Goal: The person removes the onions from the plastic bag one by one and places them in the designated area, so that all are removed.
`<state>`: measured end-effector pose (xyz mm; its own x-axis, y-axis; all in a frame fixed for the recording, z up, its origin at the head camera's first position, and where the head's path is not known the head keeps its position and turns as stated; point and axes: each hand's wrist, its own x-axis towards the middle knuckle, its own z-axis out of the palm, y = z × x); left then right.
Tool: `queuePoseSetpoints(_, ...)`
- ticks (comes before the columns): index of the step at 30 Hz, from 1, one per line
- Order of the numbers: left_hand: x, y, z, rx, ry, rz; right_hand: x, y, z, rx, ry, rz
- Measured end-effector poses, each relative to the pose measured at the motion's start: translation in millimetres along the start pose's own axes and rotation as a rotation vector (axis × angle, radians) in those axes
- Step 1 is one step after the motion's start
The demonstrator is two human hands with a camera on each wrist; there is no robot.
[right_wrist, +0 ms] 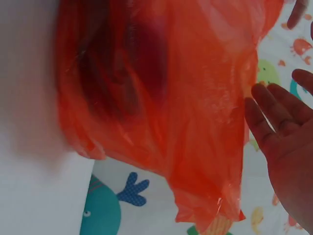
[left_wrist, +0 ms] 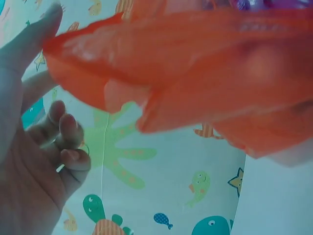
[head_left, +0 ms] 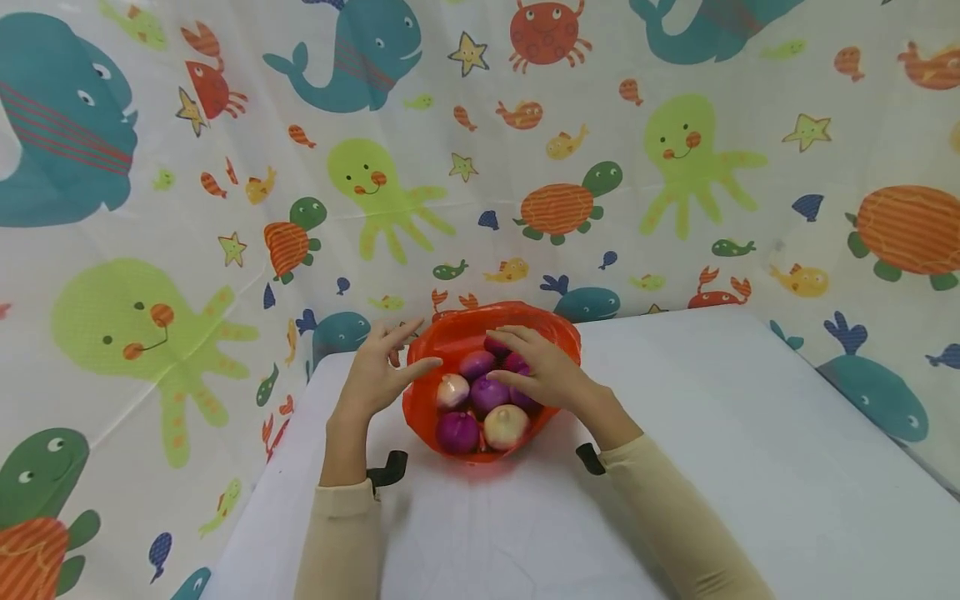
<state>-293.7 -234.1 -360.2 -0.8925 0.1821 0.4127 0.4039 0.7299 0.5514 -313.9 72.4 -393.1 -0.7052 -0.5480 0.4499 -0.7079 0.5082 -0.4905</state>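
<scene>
An orange-red plastic bag [head_left: 420,408] stands wide-mouthed on the white table, with several onions inside. Most are purple, like the purple onion [head_left: 458,432] at the front; a pale onion [head_left: 506,427] lies beside it and another pale onion [head_left: 453,391] farther left. At the bag's left rim is my left hand [head_left: 375,375], thumb and index finger spread, the other fingers loosely bent, holding nothing. My right hand [head_left: 551,371] hovers over the right side, fingers extended, hiding part of the onions. In the right wrist view its fingertips are near the bag's edge [right_wrist: 205,107]; contact is unclear.
The white table [head_left: 712,417] extends to the right and front of the bag. Behind and at the left hangs a sheet [head_left: 480,225] printed with sea animals. Dark wrist-camera mounts [head_left: 387,469] sit at both wrists.
</scene>
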Motion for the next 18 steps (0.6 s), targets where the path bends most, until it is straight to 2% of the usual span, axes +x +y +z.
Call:
queuePoseSetpoints(10,-1.5,-6.4,-10.4,-0.088,-0.137,-0.080,-8.4,1,11,-0.043,-0.184,-0.019)
queuePoseSetpoints(13,-2.2,-6.1,-11.0,-0.112,-0.159,-0.076,-9.8,1,17,-0.083,-0.244,-0.026)
queuePoseSetpoints(18,-3.8,-5.9,-8.4,-0.157,-0.191,-0.029,-12.7,0,28,-0.137,-0.308,-0.041)
